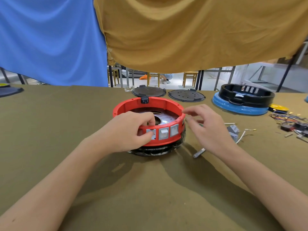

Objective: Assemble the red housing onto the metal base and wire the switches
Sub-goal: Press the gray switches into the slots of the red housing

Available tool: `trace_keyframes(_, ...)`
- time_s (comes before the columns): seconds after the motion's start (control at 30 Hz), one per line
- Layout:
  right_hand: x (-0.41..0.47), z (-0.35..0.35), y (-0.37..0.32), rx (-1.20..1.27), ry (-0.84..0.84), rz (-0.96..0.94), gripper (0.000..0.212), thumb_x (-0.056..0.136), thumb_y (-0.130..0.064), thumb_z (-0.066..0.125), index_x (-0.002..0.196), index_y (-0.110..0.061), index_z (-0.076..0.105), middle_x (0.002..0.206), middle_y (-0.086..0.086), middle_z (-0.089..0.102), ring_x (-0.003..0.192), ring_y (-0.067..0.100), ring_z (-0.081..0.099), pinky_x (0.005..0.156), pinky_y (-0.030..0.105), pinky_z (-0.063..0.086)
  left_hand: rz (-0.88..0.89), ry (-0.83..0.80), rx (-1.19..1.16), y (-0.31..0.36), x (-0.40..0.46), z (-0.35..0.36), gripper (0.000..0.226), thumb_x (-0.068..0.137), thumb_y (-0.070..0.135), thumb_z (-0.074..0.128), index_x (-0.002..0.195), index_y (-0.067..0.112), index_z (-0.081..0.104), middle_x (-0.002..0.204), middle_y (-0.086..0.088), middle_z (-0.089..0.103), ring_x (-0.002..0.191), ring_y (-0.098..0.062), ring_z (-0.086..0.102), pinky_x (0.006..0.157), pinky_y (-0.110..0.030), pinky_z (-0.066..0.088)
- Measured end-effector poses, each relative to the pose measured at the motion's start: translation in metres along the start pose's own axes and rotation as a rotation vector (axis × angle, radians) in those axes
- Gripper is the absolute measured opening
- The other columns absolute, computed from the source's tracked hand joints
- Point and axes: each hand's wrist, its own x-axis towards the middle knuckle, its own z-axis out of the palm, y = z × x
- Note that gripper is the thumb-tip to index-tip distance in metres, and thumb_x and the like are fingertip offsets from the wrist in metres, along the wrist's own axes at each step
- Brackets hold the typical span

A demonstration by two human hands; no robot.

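A round red housing [168,107] sits on a dark, plastic-wrapped base [155,150] in the middle of the table. A shiny metal plate [166,119] shows inside the ring. Three grey rocker switches [164,133] sit in the housing's front wall. My left hand [133,129] grips the front rim, thumb on the leftmost switch and fingers curled inside. My right hand [206,127] hovers just right of the housing with fingers loosely spread, holding nothing that I can see.
A grey metal tool [199,153] lies under my right wrist. Grey switches with white wires [233,130] lie to the right, and a heap of loose wires [293,122] further right. Two black lids [185,95] and a black housing on a blue base [241,100] stand behind.
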Motion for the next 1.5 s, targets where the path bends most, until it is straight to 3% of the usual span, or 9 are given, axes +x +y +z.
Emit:
trace_keyframes(0.13, 0.006, -0.018, 0.017, -0.412, -0.057, 0.225, 0.029, 0.092, -0.009, 0.05, 0.116, -0.015, 0.065, 0.114, 0.006, 0.058, 0.111, 0.024, 0.048, 0.093, 0.034, 0.042, 0.023, 0.034, -0.009, -0.001, 0.003, 0.004, 0.006, 0.093, 0.022, 0.059, 0.09, 0.026, 0.056, 0.071, 0.009, 0.062, 0.064, -0.01, 0.053, 0.057, -0.025, 0.04)
trace_keyframes(0.3, 0.005, -0.029, 0.023, -0.749, -0.343, 0.458, 0.031, 0.092, -0.014, 0.049, 0.122, -0.017, 0.057, 0.116, 0.009, 0.053, 0.11, 0.029, 0.043, 0.093, 0.042, 0.046, 0.037, 0.05, -0.025, 0.004, 0.005, 0.009, 0.012, 0.095, 0.033, 0.06, 0.101, 0.023, 0.062, 0.086, 0.012, 0.066, 0.078, -0.006, 0.059, 0.07, -0.025, 0.045)
trace_keyframes(0.53, 0.002, -0.03, 0.033, -0.869, -0.432, 0.425, 0.022, 0.092, -0.012, 0.055, 0.113, -0.016, 0.058, 0.107, 0.008, 0.059, 0.103, 0.029, 0.052, 0.09, 0.038, 0.048, 0.001, -0.061, -0.067, -0.002, 0.0, -0.005, 0.023, 0.082, 0.036, 0.051, 0.102, 0.033, 0.061, 0.081, 0.011, 0.067, 0.077, -0.012, 0.061, 0.071, -0.041, 0.05)
trace_keyframes(0.73, 0.006, -0.034, 0.031, -0.757, -0.173, 0.387, 0.022, 0.085, 0.0, 0.062, 0.104, -0.011, 0.061, 0.099, 0.011, 0.058, 0.088, 0.027, 0.055, 0.075, 0.037, 0.052, -0.014, -0.092, -0.094, -0.003, 0.0, -0.002, 0.02, 0.094, 0.025, 0.057, 0.113, 0.029, 0.063, 0.099, 0.013, 0.069, 0.09, -0.01, 0.064, 0.081, -0.041, 0.052)
trace_keyframes(0.9, 0.005, -0.028, 0.034, -0.844, -0.343, 0.382, 0.017, 0.088, -0.01, 0.058, 0.104, -0.015, 0.06, 0.098, 0.007, 0.055, 0.093, 0.027, 0.05, 0.077, 0.033, 0.041, -0.004, -0.07, -0.08, -0.004, 0.002, 0.001, 0.022, 0.095, 0.024, 0.058, 0.115, 0.029, 0.063, 0.101, 0.016, 0.068, 0.092, -0.006, 0.063, 0.081, -0.039, 0.052)
trace_keyframes(1.07, 0.006, -0.033, 0.037, -0.975, -0.359, 0.424, 0.017, 0.092, -0.013, 0.058, 0.079, -0.016, 0.047, 0.079, 0.003, 0.051, 0.084, 0.025, 0.047, 0.077, 0.034, 0.033, 0.008, -0.06, -0.071, -0.004, 0.002, 0.002, 0.022, 0.094, 0.024, 0.058, 0.114, 0.03, 0.063, 0.101, 0.017, 0.068, 0.093, -0.005, 0.063, 0.081, -0.038, 0.052)
trace_keyframes(1.23, 0.005, -0.032, 0.035, -0.862, -0.276, 0.52, 0.008, 0.093, -0.012, 0.058, 0.099, -0.014, 0.055, 0.095, 0.009, 0.057, 0.095, 0.026, 0.038, 0.08, 0.038, 0.042, 0.015, -0.021, -0.055, -0.004, 0.002, 0.005, 0.025, 0.094, 0.025, 0.057, 0.118, 0.029, 0.063, 0.106, 0.017, 0.067, 0.097, -0.002, 0.061, 0.085, -0.033, 0.051)
trace_keyframes(1.37, 0.007, -0.032, 0.038, -0.764, -0.1, 0.332, 0.024, 0.09, -0.005, 0.058, 0.111, -0.014, 0.062, 0.104, 0.009, 0.06, 0.096, 0.027, 0.047, 0.08, 0.034, 0.04, 0.038, 0.003, -0.03, -0.004, 0.002, 0.007, 0.029, 0.096, 0.027, 0.056, 0.124, 0.028, 0.062, 0.11, 0.017, 0.067, 0.098, -0.001, 0.06, 0.086, -0.028, 0.05)
trace_keyframes(1.5, 0.01, -0.031, 0.021, -0.1, 0.138, 0.213, 0.021, 0.092, -0.01, 0.062, 0.107, -0.024, 0.067, 0.104, -0.006, 0.064, 0.092, 0.007, 0.06, 0.079, 0.023, 0.048, 0.049, 0.017, -0.022, -0.004, 0.004, 0.008, 0.028, 0.096, 0.03, 0.057, 0.123, 0.027, 0.063, 0.109, 0.015, 0.067, 0.098, -0.003, 0.059, 0.085, -0.026, 0.049)
